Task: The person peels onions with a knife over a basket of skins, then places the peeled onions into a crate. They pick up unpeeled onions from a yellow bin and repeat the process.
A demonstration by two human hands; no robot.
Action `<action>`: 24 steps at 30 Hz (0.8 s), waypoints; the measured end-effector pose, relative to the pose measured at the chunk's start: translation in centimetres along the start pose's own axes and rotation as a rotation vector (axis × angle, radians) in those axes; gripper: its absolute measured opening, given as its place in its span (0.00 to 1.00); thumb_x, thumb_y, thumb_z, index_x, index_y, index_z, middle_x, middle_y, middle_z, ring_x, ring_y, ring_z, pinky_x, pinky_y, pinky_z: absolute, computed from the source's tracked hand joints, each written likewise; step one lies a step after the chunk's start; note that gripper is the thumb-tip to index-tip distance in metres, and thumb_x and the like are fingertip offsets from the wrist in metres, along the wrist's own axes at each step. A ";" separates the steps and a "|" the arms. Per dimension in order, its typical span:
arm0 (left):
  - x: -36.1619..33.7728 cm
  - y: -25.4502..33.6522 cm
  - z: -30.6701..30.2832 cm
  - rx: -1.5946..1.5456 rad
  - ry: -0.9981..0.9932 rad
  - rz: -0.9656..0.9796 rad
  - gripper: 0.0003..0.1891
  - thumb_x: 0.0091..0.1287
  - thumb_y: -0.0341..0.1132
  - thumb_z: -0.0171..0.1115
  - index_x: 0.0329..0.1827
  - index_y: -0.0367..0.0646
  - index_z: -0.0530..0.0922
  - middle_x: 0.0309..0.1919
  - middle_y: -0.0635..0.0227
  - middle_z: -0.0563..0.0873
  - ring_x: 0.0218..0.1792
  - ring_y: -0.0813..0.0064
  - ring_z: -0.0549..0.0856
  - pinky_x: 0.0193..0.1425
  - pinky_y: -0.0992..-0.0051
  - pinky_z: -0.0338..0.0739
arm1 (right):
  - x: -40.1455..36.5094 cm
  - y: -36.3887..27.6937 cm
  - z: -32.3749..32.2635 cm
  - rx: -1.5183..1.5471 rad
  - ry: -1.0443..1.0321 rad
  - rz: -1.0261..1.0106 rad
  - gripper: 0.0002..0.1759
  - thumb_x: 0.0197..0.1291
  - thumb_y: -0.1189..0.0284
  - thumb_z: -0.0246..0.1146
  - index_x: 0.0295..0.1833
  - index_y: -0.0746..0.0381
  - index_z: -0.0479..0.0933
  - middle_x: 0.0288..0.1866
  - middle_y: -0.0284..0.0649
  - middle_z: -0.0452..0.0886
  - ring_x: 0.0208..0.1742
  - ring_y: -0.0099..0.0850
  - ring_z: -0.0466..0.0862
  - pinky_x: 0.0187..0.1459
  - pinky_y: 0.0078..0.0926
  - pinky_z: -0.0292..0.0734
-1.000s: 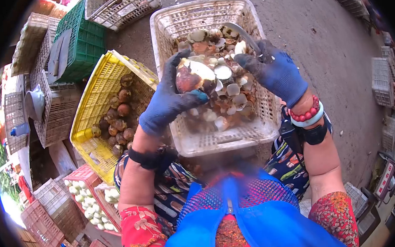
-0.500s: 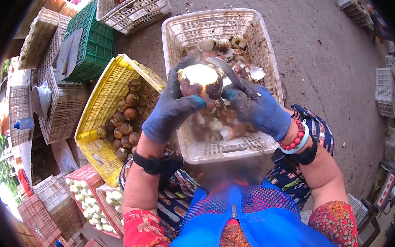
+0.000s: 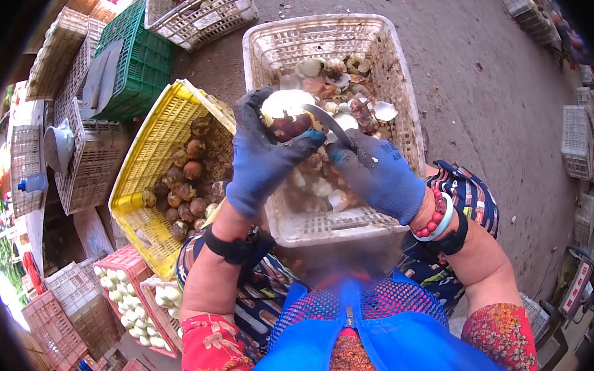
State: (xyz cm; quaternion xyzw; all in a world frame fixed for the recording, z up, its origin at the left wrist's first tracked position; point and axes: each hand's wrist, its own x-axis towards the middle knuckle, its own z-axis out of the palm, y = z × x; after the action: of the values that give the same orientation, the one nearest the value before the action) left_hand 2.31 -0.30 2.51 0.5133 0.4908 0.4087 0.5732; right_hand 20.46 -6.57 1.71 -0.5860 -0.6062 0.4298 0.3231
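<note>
My left hand (image 3: 262, 164), in a blue and dark work glove, is closed round a part-peeled root vegetable (image 3: 288, 105). Its top is bare white flesh, while dark reddish-brown skin remains lower down. In my right hand (image 3: 383, 177), gloved likewise, is a knife with a curved blade (image 3: 328, 124); the glove hides its handle. The blade tip lies against or very near the vegetable's right side. Both hands are above a dirty white plastic crate (image 3: 344, 233) that contains peelings (image 3: 324, 186), brown outside and white inside.
Left of my hands, a yellow crate (image 3: 132, 175) contains several unpeeled round brown vegetables (image 3: 192, 169). A pink crate (image 3: 157, 315) of white peeled pieces stands at lower left. Behind are a green crate (image 3: 142, 72) with a flat blade (image 3: 102, 78) on top, and another white crate (image 3: 215, 20).
The vegetable has tilted and shifted slightly left with my left hand. My right hand has turned, and the blade now slopes across the vegetable's right side, lower than before.
</note>
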 end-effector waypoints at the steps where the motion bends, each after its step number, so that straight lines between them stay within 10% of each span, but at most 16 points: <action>1: 0.0 0.1 0.1 0.018 0.000 0.009 0.43 0.49 0.25 0.80 0.65 0.37 0.59 0.53 0.57 0.77 0.51 0.71 0.84 0.55 0.74 0.84 | 0.0 0.2 0.3 -0.005 0.008 0.006 0.09 0.65 0.69 0.62 0.42 0.64 0.79 0.30 0.54 0.82 0.35 0.53 0.84 0.35 0.44 0.77; 9: 1.6 -1.5 -1.8 -0.086 0.120 0.012 0.37 0.55 0.29 0.78 0.63 0.36 0.62 0.50 0.58 0.80 0.48 0.72 0.85 0.52 0.74 0.84 | -2.0 4.0 2.5 -0.276 -0.060 -0.147 0.11 0.65 0.66 0.62 0.42 0.64 0.78 0.29 0.54 0.82 0.32 0.54 0.84 0.33 0.46 0.77; 13: 1.1 -0.7 -1.4 -0.067 0.077 0.030 0.38 0.53 0.32 0.80 0.63 0.35 0.63 0.48 0.60 0.82 0.48 0.72 0.84 0.54 0.74 0.83 | -0.3 2.7 1.4 0.004 0.070 0.220 0.16 0.67 0.61 0.63 0.47 0.65 0.77 0.32 0.54 0.83 0.36 0.52 0.85 0.37 0.42 0.79; 24: -1.4 -0.6 0.5 0.415 -0.122 0.252 0.41 0.46 0.40 0.83 0.61 0.38 0.68 0.49 0.60 0.82 0.51 0.73 0.83 0.55 0.71 0.79 | 1.5 0.2 -2.4 0.196 -0.095 -0.066 0.17 0.65 0.64 0.64 0.51 0.66 0.77 0.37 0.48 0.84 0.40 0.40 0.85 0.43 0.35 0.78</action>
State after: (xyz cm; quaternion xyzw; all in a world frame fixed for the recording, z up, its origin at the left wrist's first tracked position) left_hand 2.48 -1.85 2.10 0.7010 0.4608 0.3357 0.4284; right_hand 22.55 -4.76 2.38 -0.5103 -0.5948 0.5033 0.3640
